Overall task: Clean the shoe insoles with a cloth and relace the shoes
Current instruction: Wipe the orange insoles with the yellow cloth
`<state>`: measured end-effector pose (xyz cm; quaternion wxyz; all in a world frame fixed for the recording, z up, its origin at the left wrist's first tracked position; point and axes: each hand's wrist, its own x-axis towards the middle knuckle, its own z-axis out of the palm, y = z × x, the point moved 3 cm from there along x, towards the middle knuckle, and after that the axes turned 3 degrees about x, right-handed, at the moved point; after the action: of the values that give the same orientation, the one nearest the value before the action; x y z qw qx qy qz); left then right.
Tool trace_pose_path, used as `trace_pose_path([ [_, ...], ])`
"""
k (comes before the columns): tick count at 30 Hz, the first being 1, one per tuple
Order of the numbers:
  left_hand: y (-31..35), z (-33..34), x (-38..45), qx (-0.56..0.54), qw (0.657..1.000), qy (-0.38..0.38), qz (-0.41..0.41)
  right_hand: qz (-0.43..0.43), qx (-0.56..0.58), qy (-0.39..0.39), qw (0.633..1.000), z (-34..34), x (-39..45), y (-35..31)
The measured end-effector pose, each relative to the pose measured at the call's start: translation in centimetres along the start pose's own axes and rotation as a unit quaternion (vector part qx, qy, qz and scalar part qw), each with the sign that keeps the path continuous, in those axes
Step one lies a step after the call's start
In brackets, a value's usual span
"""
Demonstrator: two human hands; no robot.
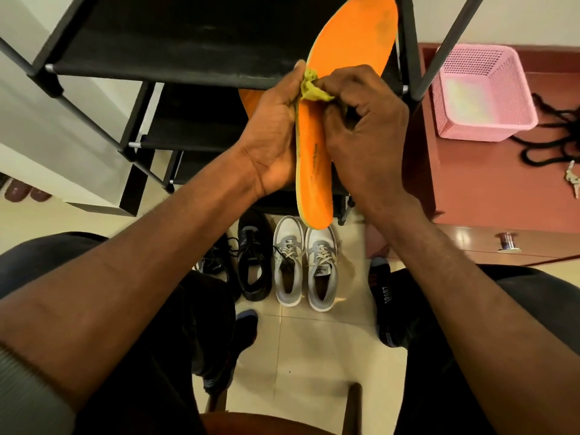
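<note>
A seated person's dark-trousered knees frame the bottom of the view, with a socked foot (387,312) on the tiled floor at right marked "SPORT". Between the feet, on the tiles, stand a pair of grey-and-white sneakers (303,267), side by side with toes pointing away, laces in place. Just left of them sits a black shoe (253,262) with its opening facing up, and a second black shoe (213,259) lies partly hidden behind the left forearm.

Above the shoes, both bare forearms reach forward and meet around an orange insole (314,171), held upright on its edge, heel end down and toe end rising past the top of the view. The left hand (276,133) cups the insole's left side, fingers curled behind it and thumb up by the cloth. The right hand (364,120) is closed in a pinch on a bunched yellow-green cloth (310,87), pressing it against the insole's middle.

Behind the hands stands a black shoe rack (175,51) with fabric shelves; another orange insole (249,100) peeks out behind the left hand. To the right, a reddish cabinet (489,183) carries a pink basket (485,92), a coil of black laces (549,136) and keys (571,180).
</note>
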<state>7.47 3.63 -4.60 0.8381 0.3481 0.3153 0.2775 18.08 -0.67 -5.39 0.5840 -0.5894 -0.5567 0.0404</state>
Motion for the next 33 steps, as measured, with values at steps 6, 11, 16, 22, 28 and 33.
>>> trace_pose_path([
  [6,0.3,-1.0,0.3,0.007,1.000,-0.005,0.012,-0.012,0.040,-0.091,0.995,0.4,-1.4,-0.2],
  [11,-0.1,-0.3,0.1,0.036,0.999,0.001,0.008,0.000,0.019,-0.040,0.999,0.0,-0.6,0.5],
  [16,-0.5,-0.1,-0.1,0.069,0.998,0.004,0.010,0.008,-0.018,0.028,0.999,-1.0,1.3,2.0],
  [22,0.0,-0.7,0.0,0.007,1.000,0.019,-0.016,0.036,0.022,-0.062,0.997,0.7,-1.1,0.6],
  [28,-0.1,-1.1,0.1,0.039,0.998,0.039,-0.028,0.079,0.065,-0.068,0.992,0.9,-1.7,0.8],
  [33,-0.5,-1.1,-0.1,0.122,0.992,0.037,-0.022,0.075,-0.006,0.056,0.996,-1.1,1.0,2.8],
])
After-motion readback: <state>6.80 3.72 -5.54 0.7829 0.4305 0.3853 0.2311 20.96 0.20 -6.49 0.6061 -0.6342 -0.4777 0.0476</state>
